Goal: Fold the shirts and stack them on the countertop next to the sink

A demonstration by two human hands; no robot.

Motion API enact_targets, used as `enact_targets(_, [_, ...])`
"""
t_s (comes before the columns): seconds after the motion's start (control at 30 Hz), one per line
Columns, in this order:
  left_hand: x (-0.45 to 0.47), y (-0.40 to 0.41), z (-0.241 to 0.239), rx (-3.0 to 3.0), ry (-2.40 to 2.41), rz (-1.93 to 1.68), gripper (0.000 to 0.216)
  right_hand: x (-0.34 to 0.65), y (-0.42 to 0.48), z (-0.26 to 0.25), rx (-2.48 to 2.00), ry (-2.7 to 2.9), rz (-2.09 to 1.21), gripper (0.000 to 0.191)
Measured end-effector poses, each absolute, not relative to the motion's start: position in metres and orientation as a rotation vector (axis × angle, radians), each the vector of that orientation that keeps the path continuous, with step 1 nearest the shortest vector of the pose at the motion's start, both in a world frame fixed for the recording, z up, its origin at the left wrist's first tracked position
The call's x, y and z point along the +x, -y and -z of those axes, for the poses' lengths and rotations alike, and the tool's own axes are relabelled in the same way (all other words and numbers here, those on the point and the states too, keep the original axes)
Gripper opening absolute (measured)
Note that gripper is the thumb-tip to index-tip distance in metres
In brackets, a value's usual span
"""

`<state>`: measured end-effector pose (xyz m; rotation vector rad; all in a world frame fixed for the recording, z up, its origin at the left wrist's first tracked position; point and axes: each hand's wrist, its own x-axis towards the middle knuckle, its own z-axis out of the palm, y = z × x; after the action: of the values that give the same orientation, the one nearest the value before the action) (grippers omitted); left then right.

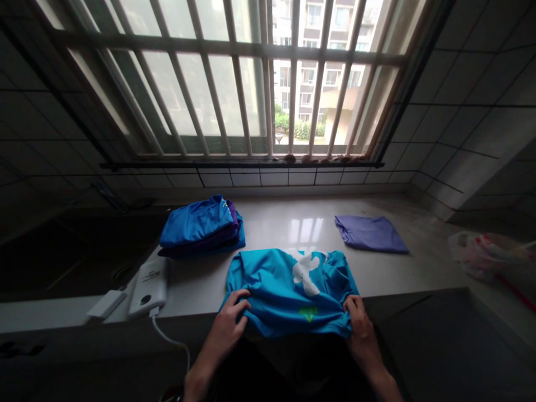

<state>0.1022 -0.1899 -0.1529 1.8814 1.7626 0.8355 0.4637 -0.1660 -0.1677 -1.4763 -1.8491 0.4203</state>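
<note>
Seen from the head camera, two hands are at the near edge of a white stone counter, and both are closed on a single turquoise T-shirt with a white print and a small green mark. The left hand grips the gathered cloth at the shirt's near left corner, and the right hand holds its near right corner. The shirt lies bunched in the middle of the counter's near edge. Just beyond it, towards the back edge, sits one stack of folded blue and purple garments, its exact count hidden by the folds. One folded lavender cloth lies alone to the right, well apart from the stack. Near the left hand, at the near edge, are two white objects: a flat rectangular power bank and a small charger block, with one white cable trailing over the edge. A crumpled plastic bag lies at the far right, and a barred window stands behind the counter's back edge.
</note>
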Motion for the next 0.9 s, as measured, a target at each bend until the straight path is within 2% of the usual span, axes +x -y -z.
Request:
enact_targets(0.27, [0.104, 0.126, 0.13, 1.923, -1.601, -0.732, 0.027, 0.463, 0.147, 0.16, -1.513, 1.886, -0.414, 0.022])
enact_targets(0.43, [0.106, 0.083, 0.131, 1.985, -1.603, -0.685, 0.034, 0.462, 0.098, 0.159, -1.522, 1.965, -0.4, 0.031])
enact_targets(0.63, [0.109, 0.032, 0.112, 2.021, -1.702, -0.663, 0.034, 0.453, 0.017, 0.135, -1.561, 2.022, -0.453, 0.025])
enact_targets(0.77, [0.109, 0.041, 0.096, 2.02, -1.806, -0.801, 0.031, 0.458, 0.007, 0.11, -1.389, 2.031, -0.469, 0.02])
enact_targets(0.9, [0.102, 0.093, 0.105, 2.032, -1.764, -1.001, 0.032, 0.473, 0.044, 0.111, -1.203, 2.007, -0.412, 0.012])
